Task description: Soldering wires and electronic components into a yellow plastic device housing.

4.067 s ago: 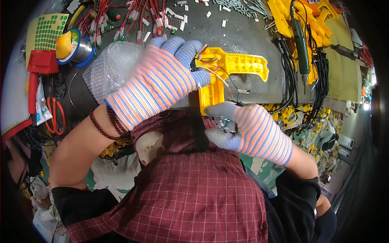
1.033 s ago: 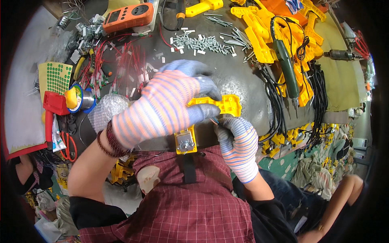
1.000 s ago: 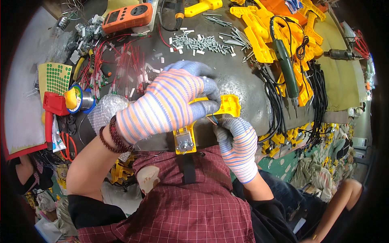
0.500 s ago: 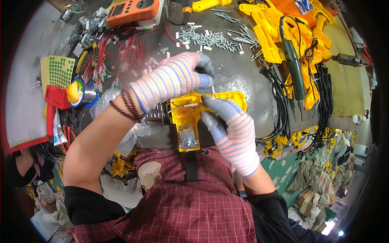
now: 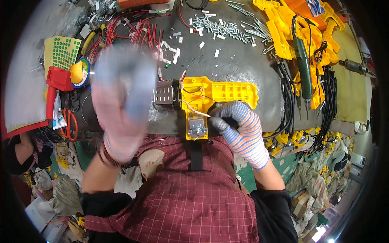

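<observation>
A yellow plastic tool housing half lies at the table's near edge, its inside facing up. A perforated metal barrel sticks out on its left, and a metal switch-like part sits in its lower arm. My right hand, in a striped glove with grey fingertips, pinches the end of a thin whitish wire that runs out of the housing. My left hand, gloved too, is off the housing, left of the barrel. Motion smears its fingers, so what they hold cannot be made out.
Screws and red wires lie at the back. A green electric screwdriver lies on yellow housings at the right, beside black cables. At the left are a solder spool, red-handled scissors and a green-dotted sheet.
My left hand has left the housing and swung to the left. My right hand has come down slightly, drawing the whitish wire's end toward me. The view has shifted a little.
</observation>
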{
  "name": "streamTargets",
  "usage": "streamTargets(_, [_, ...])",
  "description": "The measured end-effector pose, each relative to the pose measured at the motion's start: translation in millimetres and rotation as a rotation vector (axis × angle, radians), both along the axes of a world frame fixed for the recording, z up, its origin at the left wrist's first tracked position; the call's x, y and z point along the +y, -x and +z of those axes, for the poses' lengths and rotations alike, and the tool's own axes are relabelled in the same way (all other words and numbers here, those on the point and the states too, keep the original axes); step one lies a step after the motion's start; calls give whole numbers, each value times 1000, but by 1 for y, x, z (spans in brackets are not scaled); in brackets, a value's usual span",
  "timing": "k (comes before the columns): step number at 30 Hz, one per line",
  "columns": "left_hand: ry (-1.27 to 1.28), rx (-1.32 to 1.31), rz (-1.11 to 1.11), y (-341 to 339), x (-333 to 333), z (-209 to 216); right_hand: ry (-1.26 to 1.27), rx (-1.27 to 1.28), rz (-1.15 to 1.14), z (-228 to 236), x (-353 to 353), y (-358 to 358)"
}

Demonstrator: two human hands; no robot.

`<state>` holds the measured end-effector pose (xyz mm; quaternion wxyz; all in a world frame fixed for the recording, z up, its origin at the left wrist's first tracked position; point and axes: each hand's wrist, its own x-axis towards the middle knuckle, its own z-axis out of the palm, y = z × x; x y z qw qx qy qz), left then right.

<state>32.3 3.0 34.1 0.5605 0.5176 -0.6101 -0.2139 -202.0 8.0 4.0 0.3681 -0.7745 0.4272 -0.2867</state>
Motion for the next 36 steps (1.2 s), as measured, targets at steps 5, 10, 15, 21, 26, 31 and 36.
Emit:
streamTargets(5, [-92, -579, -142, 24, 71, -30, -262, -150, -124, 4, 8, -10])
streamTargets(10, [-21, -649, -86, 38, 77, -54, -89, -86, -59, 0, 8, -9])
streamTargets(15, [136, -506, -156, 33, 74, -66, 40, 4, -8, -3, -1, -12])
streamTargets(21, [344, -533, -249, 28, 67, -74, -4, 175, 183, 20, -15, -11])
streamTargets(26, [476, -577, -144, 29, 55, -79, 33, 421, 362, 26, -30, -12])
streamTargets(31, [392, -676, -136, 26, 59, -83, 33, 268, 127, 23, -5, -9])
streamTargets(36, [408, -688, -67, 27, 62, -88, 89, 226, 127, 14, -2, -6])
